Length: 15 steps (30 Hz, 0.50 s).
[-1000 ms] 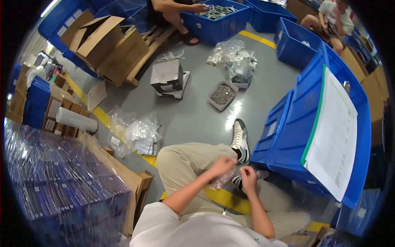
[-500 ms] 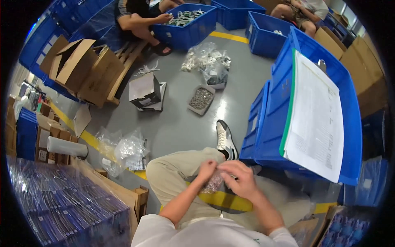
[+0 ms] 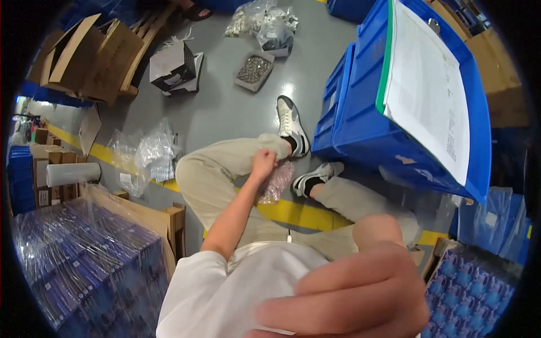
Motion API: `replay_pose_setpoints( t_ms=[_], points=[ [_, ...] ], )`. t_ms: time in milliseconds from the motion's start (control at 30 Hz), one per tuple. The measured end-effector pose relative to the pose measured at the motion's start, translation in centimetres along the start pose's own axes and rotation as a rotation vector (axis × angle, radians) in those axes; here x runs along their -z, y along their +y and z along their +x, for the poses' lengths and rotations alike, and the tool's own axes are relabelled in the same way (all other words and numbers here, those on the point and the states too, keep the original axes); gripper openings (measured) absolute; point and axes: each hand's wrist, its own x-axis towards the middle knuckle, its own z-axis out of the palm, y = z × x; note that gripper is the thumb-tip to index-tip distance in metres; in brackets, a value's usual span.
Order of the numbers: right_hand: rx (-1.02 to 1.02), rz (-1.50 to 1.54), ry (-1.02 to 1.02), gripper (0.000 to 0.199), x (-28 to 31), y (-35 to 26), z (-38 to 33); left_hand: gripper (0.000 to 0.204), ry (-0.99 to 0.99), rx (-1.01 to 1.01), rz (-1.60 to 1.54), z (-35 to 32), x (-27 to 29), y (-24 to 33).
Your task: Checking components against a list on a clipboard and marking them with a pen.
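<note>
My left hand is closed by my bent left knee, fingertips pinched at the upper end of a clear, pinkish-tinted plastic bag. The bag hangs down beside that wrist; what it contains is too small to make out. My right hand is raised close to the camera, in front of my white shirt. It looks large and somewhat blurred, with loosely bent fingers and nothing visible in them. Some of its fingertips fall below the picture's lower edge.
To the right stand blue bins with a clipboard of papers on top. A tray of small metal parts, a box and plastic bags lie ahead. Wrapped stacks are at left; a yellow floor line runs beneath.
My right hand has left the bag and come up close to the camera. My left hand keeps the bag. The view has tilted downward, so the people ahead are mostly out of sight.
</note>
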Motion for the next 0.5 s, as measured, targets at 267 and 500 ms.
replay_pose_setpoints(
  t_ms=[267, 500],
  points=[
    [-0.038, -0.196, -0.149, 0.012, 7.4, 5.1, -4.3, 0.022, -0.031, -0.02, -0.068, -0.5, -1.2, 0.6],
    [-0.753, -0.387, -0.404, 0.019, 15.3, 22.9, -9.9, 0.022, 0.002, -0.05, 0.01, -1.0, -0.9, -0.2]
  ],
)
